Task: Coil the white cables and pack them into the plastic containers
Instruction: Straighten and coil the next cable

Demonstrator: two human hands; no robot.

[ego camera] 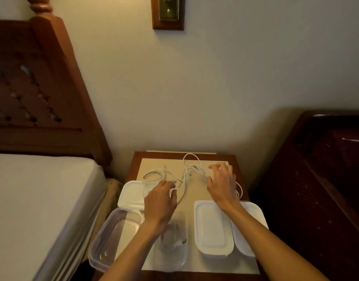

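Observation:
Loose white cables (186, 173) lie tangled across the far half of a small wooden nightstand (238, 159). My left hand (160, 197) hovers over their near strands with fingers spread, fingertips touching a strand. My right hand (222, 183) rests over the right part of the tangle, fingers apart. A clear container (174, 252) under my left forearm holds one coiled cable. An empty clear container (105, 240) sits at the near left. Two white lids (213, 228) overlap at the near right and a third lid (132, 192) lies at the left.
A cream mat (194, 266) covers the nightstand top. A bed with a carved wooden headboard (32, 98) stands to the left. A dark wooden piece of furniture (326, 179) stands to the right. The wall is right behind the nightstand.

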